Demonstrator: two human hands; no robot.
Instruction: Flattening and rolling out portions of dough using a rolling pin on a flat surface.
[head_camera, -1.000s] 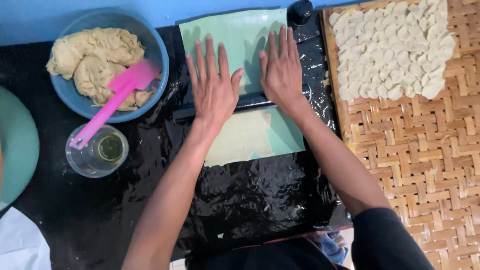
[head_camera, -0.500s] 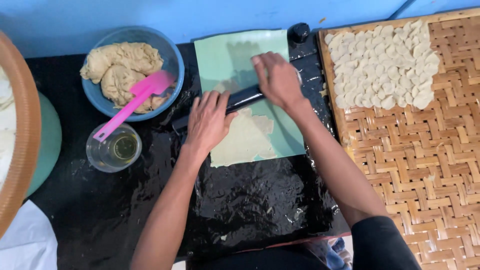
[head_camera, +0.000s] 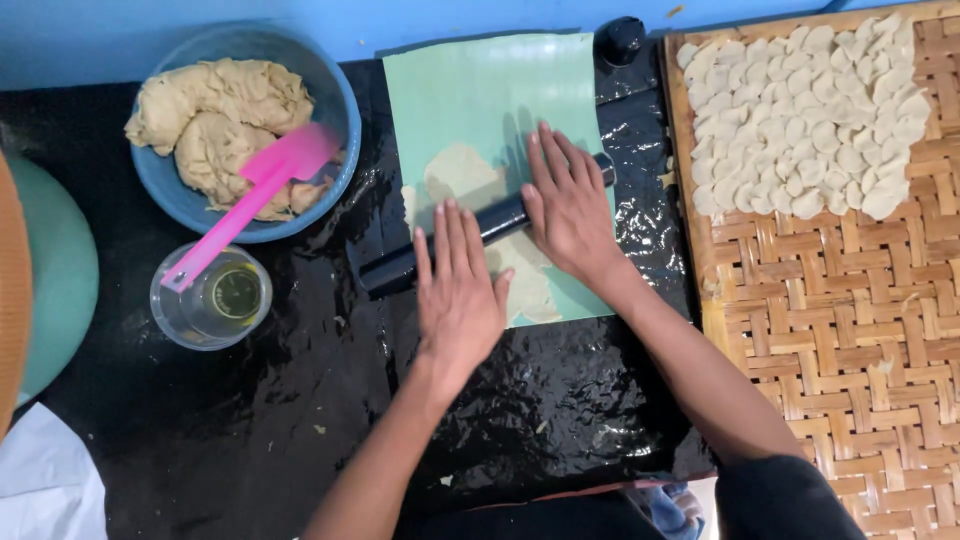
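A black rolling pin (head_camera: 398, 268) lies tilted across a pale green mat (head_camera: 490, 100) with a flattened sheet of beige dough (head_camera: 460, 180) on it. My left hand (head_camera: 458, 290) rests flat on the pin's middle, fingers spread. On the pin's right part lies my right hand (head_camera: 568, 205), palm down and fingers stretched forward. Both hands press on the pin without curling round it.
A blue bowl (head_camera: 340, 100) at the upper left holds lumps of dough (head_camera: 215, 120) and a pink spatula (head_camera: 250, 195). Below it stands a clear cup of oil (head_camera: 212, 297). A woven bamboo tray (head_camera: 830, 330) on the right carries several small cut dough pieces (head_camera: 810, 110). Black plastic sheeting (head_camera: 250, 420) covers the table.
The pin has rolled towards me over the dough and turned more slanted. Both hands came back with it, and the camera view shifted slightly.
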